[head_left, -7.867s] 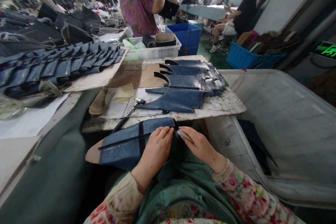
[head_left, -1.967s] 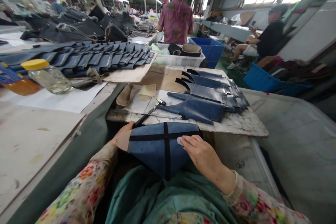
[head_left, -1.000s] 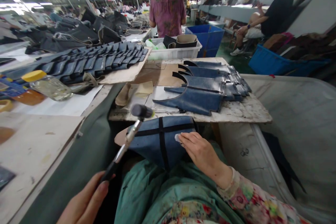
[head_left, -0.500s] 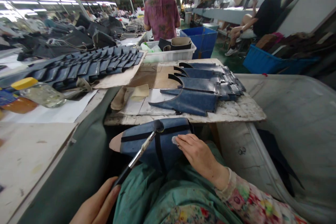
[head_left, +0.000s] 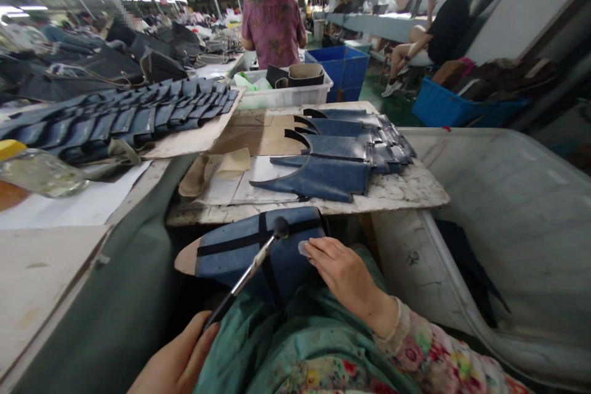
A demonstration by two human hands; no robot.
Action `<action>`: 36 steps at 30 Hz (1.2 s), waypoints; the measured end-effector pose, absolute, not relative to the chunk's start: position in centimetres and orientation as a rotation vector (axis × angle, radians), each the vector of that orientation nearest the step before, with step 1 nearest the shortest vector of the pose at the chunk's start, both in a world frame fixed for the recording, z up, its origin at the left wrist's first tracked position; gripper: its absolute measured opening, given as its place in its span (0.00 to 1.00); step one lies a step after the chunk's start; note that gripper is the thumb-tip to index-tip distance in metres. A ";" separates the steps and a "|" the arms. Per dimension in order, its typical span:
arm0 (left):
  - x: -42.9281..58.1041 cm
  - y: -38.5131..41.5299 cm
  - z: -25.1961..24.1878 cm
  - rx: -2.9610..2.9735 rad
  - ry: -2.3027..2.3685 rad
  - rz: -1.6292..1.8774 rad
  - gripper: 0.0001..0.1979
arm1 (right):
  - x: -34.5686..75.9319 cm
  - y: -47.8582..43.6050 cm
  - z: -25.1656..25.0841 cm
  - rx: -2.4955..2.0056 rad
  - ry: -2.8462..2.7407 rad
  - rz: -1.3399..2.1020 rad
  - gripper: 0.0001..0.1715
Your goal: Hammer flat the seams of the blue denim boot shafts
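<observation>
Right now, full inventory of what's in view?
blue piece: one, blue with crossed black strips, on the lap
hammer: one, black head, steel shaft, head on the blue piece
board: one, stained white, ahead
cut pieces: several, blue, overlapped on the board
dark pieces: many, navy, rows at left
jar: one, clear, far left
blue bins: two, beyond the board
grey tub: one, right
people: two, background
left hand: grips hammer handle
right hand: flat on blue piece

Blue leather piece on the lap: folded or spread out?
Spread out: blue leather piece lies open, both black strips visible, right hand pressing its edge, left hand holding hammer.
</observation>
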State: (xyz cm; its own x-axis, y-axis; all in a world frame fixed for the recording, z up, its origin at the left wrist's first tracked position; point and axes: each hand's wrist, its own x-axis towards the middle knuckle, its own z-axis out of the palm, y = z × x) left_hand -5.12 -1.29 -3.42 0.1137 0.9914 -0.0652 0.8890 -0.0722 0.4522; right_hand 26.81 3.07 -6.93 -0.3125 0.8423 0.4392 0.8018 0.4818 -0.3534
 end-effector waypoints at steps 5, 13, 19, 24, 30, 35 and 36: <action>-1.9 0.5 -2.2 1.886 1.619 0.211 0.19 | 27.0 2.8 -7.1 -1.366 -2.150 0.091 0.18; 2.0 2.9 -1.2 1.908 1.606 0.031 0.20 | 27.0 2.8 -7.1 -1.360 -2.131 0.116 0.18; 2.6 3.7 -0.7 1.979 1.598 -0.059 0.17 | 27.1 2.8 -7.0 -1.364 -2.112 0.149 0.18; 2.7 3.8 -0.5 2.017 1.610 0.014 0.16 | 27.1 2.7 -6.9 -1.357 -2.116 0.162 0.18; 1.3 6.5 -0.5 2.072 1.592 0.095 0.16 | 27.8 2.8 -6.7 -1.328 -2.052 0.343 0.18; -1.7 13.6 -1.1 2.083 1.869 0.125 0.19 | 29.5 4.4 -7.1 -1.460 -1.840 0.565 0.19; -2.4 15.3 -1.4 2.093 1.936 0.082 0.20 | 29.8 5.0 -7.2 -1.501 -1.788 0.635 0.17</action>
State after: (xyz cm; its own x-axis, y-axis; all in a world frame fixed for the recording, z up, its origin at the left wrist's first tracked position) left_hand -2.35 15.35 -1.38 0.0960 0.9837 -0.1521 0.9673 -0.0561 0.2473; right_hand 29.79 4.96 -7.19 -0.0768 0.9761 0.2032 0.6292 0.2055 -0.7496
